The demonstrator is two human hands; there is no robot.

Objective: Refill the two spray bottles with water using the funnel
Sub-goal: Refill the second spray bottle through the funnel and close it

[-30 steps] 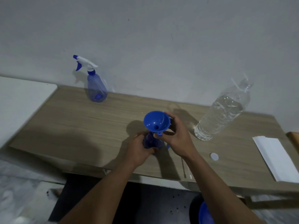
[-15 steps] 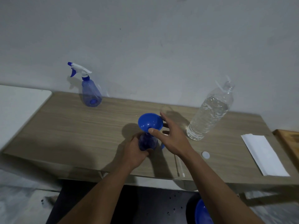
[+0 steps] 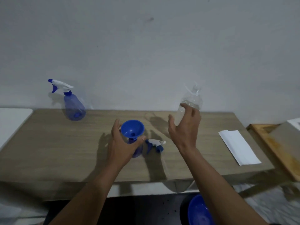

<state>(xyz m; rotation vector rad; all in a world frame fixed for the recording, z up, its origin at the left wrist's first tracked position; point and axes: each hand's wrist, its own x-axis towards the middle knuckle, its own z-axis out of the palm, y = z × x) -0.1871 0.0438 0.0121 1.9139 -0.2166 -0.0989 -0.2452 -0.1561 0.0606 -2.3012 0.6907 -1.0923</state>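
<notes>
Head view, centre of frame: the left hand [image 3: 122,144] grips the open spray bottle [image 3: 138,151], fingers and thumb curled round its shoulder. The blue funnel [image 3: 132,128] sits upright in the bottle's neck. Just right of the bottle, its detached trigger head [image 3: 156,143] lies on its side, close to the thumb but apart from it.

The right hand [image 3: 185,127] hangs right of centre with fingers spread and loosely bent, holding nothing. Behind its fingertips stands the clear water bottle [image 3: 194,98], uncapped and close to the wall; whether a fingertip touches it I cannot tell. Bare tabletop lies between the two hands and in front of them, down to the near edge.

The second spray bottle [image 3: 73,105], with its trigger head on, stands in the upper left of the table near the back edge, well apart from the hands, with wide bare wood between. A folded white paper [image 3: 238,146] lies near the right edge.

The wooden table [image 3: 48,151] has a pale grain and backs onto a plain grey wall [image 3: 146,54]. A white surface [image 3: 11,120] adjoins its left end, and a wooden board [image 3: 276,144] lies beyond its right end. A blue bowl [image 3: 198,211] shows below the near edge, at the bottom of the frame.
</notes>
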